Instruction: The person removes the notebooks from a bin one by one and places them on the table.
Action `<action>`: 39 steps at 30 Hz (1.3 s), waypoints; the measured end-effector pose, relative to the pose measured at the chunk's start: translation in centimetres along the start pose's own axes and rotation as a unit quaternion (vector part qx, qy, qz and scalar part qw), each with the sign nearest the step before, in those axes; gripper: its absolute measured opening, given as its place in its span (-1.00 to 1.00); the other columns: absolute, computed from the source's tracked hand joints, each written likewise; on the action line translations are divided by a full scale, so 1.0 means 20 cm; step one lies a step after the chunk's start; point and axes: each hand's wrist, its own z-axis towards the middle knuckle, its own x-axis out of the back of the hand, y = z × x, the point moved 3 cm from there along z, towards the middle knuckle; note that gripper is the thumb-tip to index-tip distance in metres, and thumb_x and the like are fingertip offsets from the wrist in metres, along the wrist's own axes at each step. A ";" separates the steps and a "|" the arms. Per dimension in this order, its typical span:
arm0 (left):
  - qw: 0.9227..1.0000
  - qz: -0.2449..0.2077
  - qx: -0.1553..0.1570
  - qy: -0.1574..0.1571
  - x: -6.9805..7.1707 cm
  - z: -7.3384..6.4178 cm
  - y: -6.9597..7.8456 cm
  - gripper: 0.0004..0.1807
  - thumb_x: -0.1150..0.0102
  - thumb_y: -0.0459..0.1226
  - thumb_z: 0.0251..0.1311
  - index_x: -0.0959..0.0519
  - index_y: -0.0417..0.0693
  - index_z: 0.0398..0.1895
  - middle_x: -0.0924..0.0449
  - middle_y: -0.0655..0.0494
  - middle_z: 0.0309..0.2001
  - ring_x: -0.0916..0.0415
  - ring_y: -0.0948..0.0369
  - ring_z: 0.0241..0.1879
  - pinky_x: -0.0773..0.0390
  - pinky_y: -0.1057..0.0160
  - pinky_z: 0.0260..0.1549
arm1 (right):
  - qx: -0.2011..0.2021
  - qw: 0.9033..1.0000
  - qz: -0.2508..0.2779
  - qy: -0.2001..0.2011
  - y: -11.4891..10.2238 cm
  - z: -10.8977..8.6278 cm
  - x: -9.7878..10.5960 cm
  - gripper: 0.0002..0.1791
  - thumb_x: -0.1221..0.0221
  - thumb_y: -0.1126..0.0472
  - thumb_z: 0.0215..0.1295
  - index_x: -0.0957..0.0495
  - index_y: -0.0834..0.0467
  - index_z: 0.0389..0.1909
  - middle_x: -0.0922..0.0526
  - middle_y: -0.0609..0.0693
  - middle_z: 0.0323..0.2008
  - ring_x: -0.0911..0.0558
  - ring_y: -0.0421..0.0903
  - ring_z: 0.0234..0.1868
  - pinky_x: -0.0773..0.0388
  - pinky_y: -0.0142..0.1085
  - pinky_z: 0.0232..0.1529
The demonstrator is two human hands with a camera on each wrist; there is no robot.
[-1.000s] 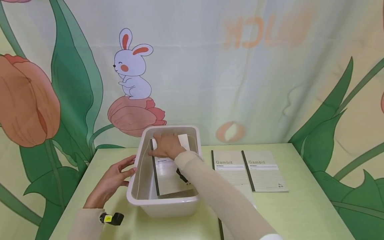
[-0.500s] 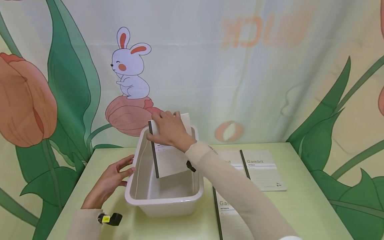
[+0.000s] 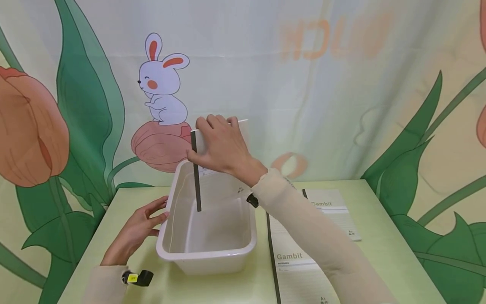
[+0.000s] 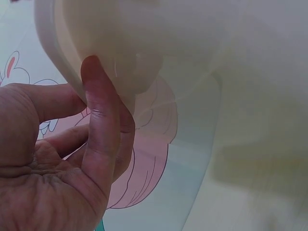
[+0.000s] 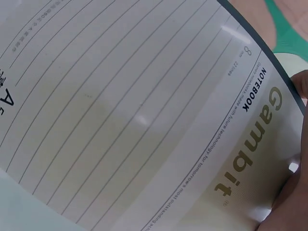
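My right hand [image 3: 225, 145] grips the top edge of a notebook [image 3: 218, 185], with the thumb over its dark spine. The notebook hangs upright over the back of a pale plastic basin [image 3: 206, 255], its lower edge below rim level. In the right wrist view the lined cover of the notebook [image 5: 120, 106] reads "Gambit" and bows slightly beside the fingers [image 5: 293, 197]. At the basin's left side, the fingertips of my left hand [image 3: 140, 223] touch the outside under the rim. The left wrist view shows this hand [image 4: 62, 139] against the basin wall [image 4: 125, 38] with bent fingers.
To the basin's right lie similar notebooks: one at the back right [image 3: 339, 219], one nearer the front [image 3: 300, 274], and another mostly behind my right sleeve [image 3: 279, 223]. A pale green table [image 3: 391, 257] carries everything. A printed curtain [image 3: 243, 76] hangs close behind.
My right hand has raised the notebook from inside the basin, up and slightly right, tipping it upright. The basin's floor now shows. My left hand has stayed at the rim.
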 end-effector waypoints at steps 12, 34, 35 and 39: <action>1.000 0.001 0.003 0.001 -0.01 0.00 0.01 -0.20 -0.14 -0.03 0.35 -0.05 0.11 0.57 -0.05 -0.13 0.54 -0.37 -0.17 0.30 -0.70 0.09 -0.10 | 0.009 0.996 0.015 0.089 0.27 -0.27 0.21 -0.56 -0.10 -0.20 0.02 -0.46 0.09 -0.30 -0.42 -0.09 -0.44 -0.41 -0.09 -0.33 -0.29 -0.11 -0.14; 1.000 -0.005 -0.004 -0.011 0.00 -0.03 -0.02 -0.23 -0.11 -0.09 0.38 -0.03 0.11 0.57 -0.05 -0.16 0.53 -0.51 0.05 0.16 -0.70 0.14 -0.15 | -0.094 0.991 -0.060 -0.080 0.90 -1.22 0.12 -0.57 -0.16 -0.17 0.02 -0.46 0.10 -0.30 -0.46 -0.05 -0.42 -0.44 -0.02 -0.34 -0.29 0.01 -0.16; 1.000 -0.004 -0.003 -0.011 0.00 -0.04 -0.02 -0.23 -0.11 -0.08 0.38 -0.03 0.11 0.57 -0.05 -0.16 0.53 -0.51 0.06 0.15 -0.70 0.14 -0.15 | -0.096 0.989 -0.062 -0.090 0.91 -1.26 0.10 -0.57 -0.16 -0.17 0.02 -0.47 0.10 -0.28 -0.47 -0.05 -0.42 -0.45 -0.02 -0.33 -0.29 0.02 -0.15; 1.000 -0.003 -0.003 -0.014 -0.01 -0.04 -0.03 -0.22 -0.11 -0.07 0.38 -0.02 0.09 0.57 -0.05 -0.18 0.53 -0.54 0.14 0.11 -0.71 0.16 -0.16 | -0.104 0.984 -0.065 -0.133 0.95 -1.43 0.04 -0.57 -0.21 -0.15 0.02 -0.48 0.10 -0.26 -0.44 -0.08 -0.45 -0.45 -0.05 -0.35 -0.29 0.03 -0.15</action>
